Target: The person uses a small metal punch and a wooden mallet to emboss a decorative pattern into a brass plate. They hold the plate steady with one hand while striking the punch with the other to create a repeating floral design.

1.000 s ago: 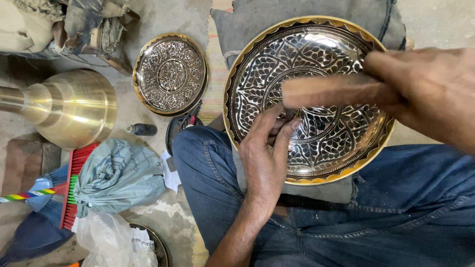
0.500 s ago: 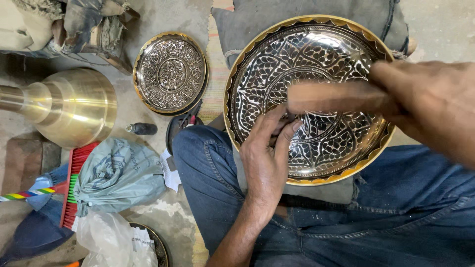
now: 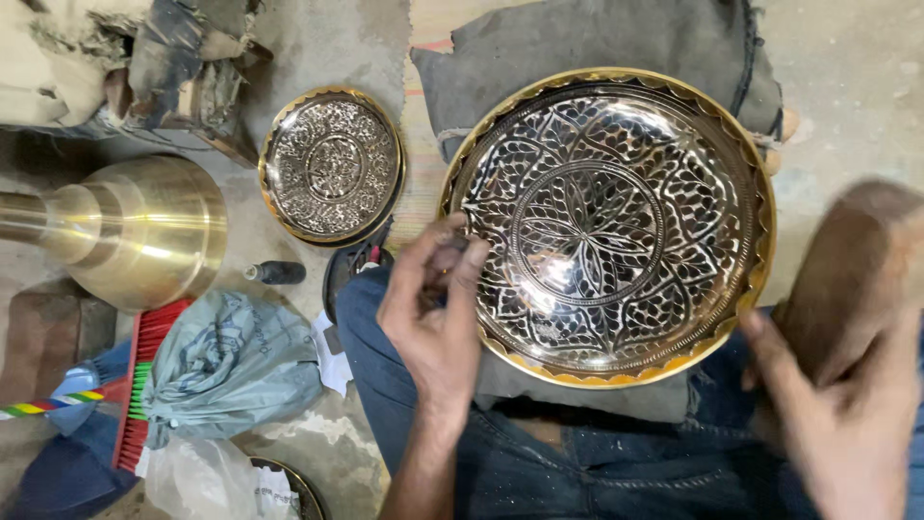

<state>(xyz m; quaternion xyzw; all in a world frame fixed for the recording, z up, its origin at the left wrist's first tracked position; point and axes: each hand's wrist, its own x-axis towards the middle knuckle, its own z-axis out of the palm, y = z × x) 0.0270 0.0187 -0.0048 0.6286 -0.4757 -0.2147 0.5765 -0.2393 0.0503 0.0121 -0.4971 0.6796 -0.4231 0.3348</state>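
A large round brass plate with a dark engraved flower pattern rests on my lap, over a grey cloth. My left hand sits at the plate's left rim, its fingers pinched on a small dark tool that is mostly hidden. My right hand is at the lower right, off the plate's right edge. It grips a brown wooden block, which is blurred by motion. My legs in blue jeans lie under the plate.
A smaller engraved brass plate lies on the floor to the left. Further left are a bell-shaped brass vessel, a small dark bottle, a grey-blue bag, a red brush and a clear plastic bag.
My right hand has swung the wooden block off the plate's middle to the lower right. My left hand has drawn back from the plate's inside to its left rim.
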